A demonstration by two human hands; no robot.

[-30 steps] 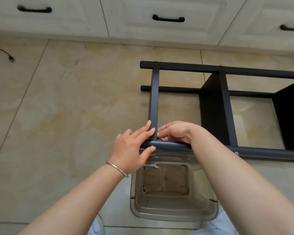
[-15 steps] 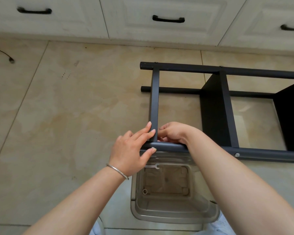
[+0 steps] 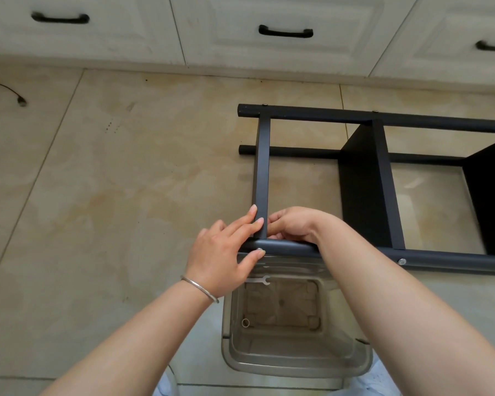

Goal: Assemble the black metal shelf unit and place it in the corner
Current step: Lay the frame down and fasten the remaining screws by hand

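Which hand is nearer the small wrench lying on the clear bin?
Left. The left hand sits just above-left of the wrench; the right hand is farther, beyond the rail.

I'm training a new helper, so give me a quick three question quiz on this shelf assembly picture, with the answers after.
1. True or false: the black shelf frame stands upright.
2. Which hand wears the bracelet? A left, B right.
3. Fill in: the small flat wrench lies on the clear plastic ____.

Key
1. False: it lies on its side on the tiled floor.
2. A: the left hand, thumb by a silver bolt on the near tube; the right hand is at the same joint.
3. Stool.
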